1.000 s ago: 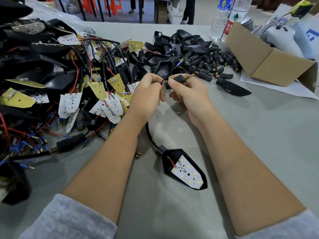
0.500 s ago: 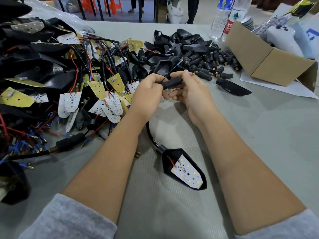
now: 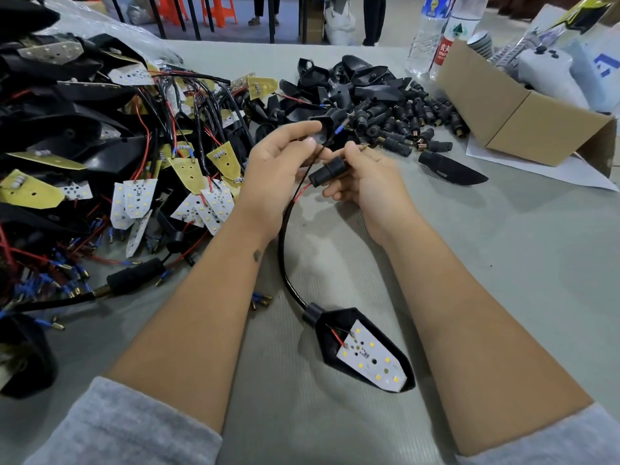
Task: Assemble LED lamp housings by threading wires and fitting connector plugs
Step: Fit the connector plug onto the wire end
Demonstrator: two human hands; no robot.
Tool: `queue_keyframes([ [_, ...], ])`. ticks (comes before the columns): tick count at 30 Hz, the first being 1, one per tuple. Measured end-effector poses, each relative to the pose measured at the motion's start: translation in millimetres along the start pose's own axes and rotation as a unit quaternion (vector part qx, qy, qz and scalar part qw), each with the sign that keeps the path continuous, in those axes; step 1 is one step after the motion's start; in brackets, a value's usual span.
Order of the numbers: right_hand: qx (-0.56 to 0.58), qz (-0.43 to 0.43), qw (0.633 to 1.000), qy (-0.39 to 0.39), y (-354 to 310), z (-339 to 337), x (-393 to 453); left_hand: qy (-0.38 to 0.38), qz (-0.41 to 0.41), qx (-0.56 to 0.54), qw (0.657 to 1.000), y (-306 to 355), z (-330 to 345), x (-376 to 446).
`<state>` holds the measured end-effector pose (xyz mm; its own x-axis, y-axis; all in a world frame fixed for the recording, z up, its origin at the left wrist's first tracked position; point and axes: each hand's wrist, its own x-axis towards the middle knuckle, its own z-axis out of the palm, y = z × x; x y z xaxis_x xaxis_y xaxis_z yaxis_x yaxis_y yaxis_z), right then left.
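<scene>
A black lamp housing (image 3: 339, 330) with a white LED board (image 3: 370, 362) lies on the table between my forearms. Its black cable (image 3: 283, 260) curves up to my hands. My right hand (image 3: 365, 177) grips a black connector plug (image 3: 327, 171) threaded on the red and black wires (image 3: 302, 191). My left hand (image 3: 278, 162) pinches the wire ends, whose blue-sleeved terminal (image 3: 339, 129) sticks out past my fingers. A brass tip (image 3: 365, 147) shows above my right fingers.
A heap of wired housings and LED boards (image 3: 134, 182) fills the left side. Loose black plugs (image 3: 412, 124) and empty housings (image 3: 355, 82) lie beyond my hands. An open cardboard box (image 3: 523, 119) stands at the right, two water bottles (image 3: 432, 35) behind it.
The plug has slid down the wires toward the cable, and it now tilts lower in my right hand. My left hand has drawn the wire ends up and out past the plug.
</scene>
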<state>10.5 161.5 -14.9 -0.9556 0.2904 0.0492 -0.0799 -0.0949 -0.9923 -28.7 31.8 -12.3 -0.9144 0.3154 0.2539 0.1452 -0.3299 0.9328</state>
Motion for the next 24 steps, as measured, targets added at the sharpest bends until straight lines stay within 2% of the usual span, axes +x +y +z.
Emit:
queue_keyframes([
  [7, 0.074, 0.017, 0.996, 0.042, 0.3, -3.0, 2.5, 0.069, -0.001, 0.037, 0.997, 3.5, 1.3, -1.0],
  [12, 0.121, 0.032, 0.990, 0.070, 1.0, -5.1, 6.2, 0.093, -0.005, 0.023, 0.995, 5.2, -1.4, 0.2],
  [15, 0.155, 0.034, 0.984, 0.081, 0.7, -7.0, 7.0, 0.112, 0.007, 0.052, 0.992, 3.8, -2.7, 0.6],
  [21, 0.232, 0.025, 0.969, 0.080, 1.0, -10.7, 6.9, 0.061, 0.029, 0.206, 0.976, -3.6, 3.7, -0.3],
  [24, 0.240, 0.028, 0.966, 0.088, 0.7, -11.4, 7.9, 0.031, 0.027, 0.227, 0.973, -5.4, 3.4, -1.6],
])
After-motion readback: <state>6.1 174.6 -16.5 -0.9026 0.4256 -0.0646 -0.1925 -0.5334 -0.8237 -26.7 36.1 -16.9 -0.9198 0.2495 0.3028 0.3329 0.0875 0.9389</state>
